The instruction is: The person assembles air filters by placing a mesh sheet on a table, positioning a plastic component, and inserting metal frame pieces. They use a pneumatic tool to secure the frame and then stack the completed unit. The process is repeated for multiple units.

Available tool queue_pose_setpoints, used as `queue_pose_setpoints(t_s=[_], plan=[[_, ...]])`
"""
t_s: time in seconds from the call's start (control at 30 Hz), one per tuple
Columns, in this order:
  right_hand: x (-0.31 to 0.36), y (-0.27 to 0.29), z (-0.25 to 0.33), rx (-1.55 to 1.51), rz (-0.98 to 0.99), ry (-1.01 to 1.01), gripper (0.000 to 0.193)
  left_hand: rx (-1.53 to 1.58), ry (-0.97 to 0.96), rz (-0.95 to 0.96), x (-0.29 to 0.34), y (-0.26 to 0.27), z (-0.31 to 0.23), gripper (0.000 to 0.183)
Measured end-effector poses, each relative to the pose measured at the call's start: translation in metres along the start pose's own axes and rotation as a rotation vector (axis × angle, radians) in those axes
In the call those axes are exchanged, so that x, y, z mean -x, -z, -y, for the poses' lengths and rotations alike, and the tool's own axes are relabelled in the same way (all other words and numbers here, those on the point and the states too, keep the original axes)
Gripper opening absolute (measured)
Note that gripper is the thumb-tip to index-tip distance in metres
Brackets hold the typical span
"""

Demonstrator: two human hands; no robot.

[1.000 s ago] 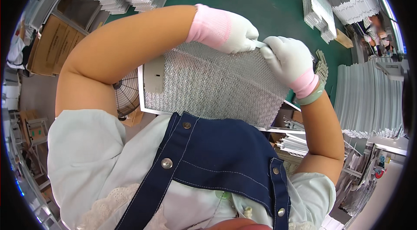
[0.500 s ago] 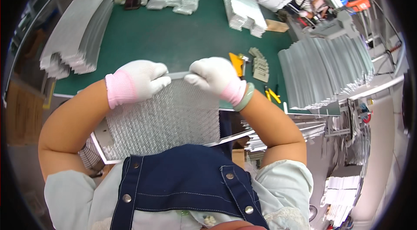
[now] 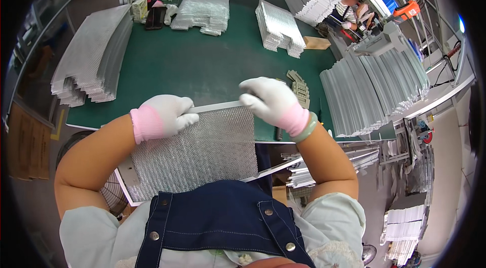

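The mesh filter panel (image 3: 197, 149) is silver with a fine diamond weave; the gloves (image 3: 164, 115) are white with pink cuffs, the worktable (image 3: 202, 65) dark green.

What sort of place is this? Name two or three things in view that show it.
Probably a factory assembly bench: stacks of identical mesh panels on a green worktable, racked metal frames, and gloved hands fitting one mesh filter.

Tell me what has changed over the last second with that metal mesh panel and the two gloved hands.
The mesh panel came down from chest height, where it was held up, tilted, toward the green table; its top strip now lies level along the table's near edge. The left hand and right hand, close together a second ago, have spread apart along that strip. Both kept their grip on the panel throughout.
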State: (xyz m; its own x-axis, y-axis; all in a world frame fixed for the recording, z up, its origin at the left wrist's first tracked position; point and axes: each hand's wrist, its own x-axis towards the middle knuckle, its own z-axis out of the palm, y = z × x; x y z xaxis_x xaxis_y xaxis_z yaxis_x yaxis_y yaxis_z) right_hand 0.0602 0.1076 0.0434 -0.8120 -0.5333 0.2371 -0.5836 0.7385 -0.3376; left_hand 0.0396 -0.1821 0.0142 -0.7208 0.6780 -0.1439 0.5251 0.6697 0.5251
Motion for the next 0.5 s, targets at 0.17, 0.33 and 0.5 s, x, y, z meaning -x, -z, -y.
queue_pose_setpoints(t_s=[0.17, 0.33, 0.5], plan=[[0.07, 0.032, 0.019, -0.937, 0.274, -0.26, 0.041, 0.162, 0.023, 0.012, 0.017, 0.013, 0.018, 0.034], [0.132, 0.001, 0.012, -0.831, 0.677, -0.604, 0.048, 0.163, 0.002, -0.202, 0.037, 0.042, 0.02, 0.033], [0.117, -0.065, 0.028, -0.963, 0.072, -0.535, 0.062, 0.281, -0.192, -0.503, 0.026, 0.052, -0.011, 0.042]])
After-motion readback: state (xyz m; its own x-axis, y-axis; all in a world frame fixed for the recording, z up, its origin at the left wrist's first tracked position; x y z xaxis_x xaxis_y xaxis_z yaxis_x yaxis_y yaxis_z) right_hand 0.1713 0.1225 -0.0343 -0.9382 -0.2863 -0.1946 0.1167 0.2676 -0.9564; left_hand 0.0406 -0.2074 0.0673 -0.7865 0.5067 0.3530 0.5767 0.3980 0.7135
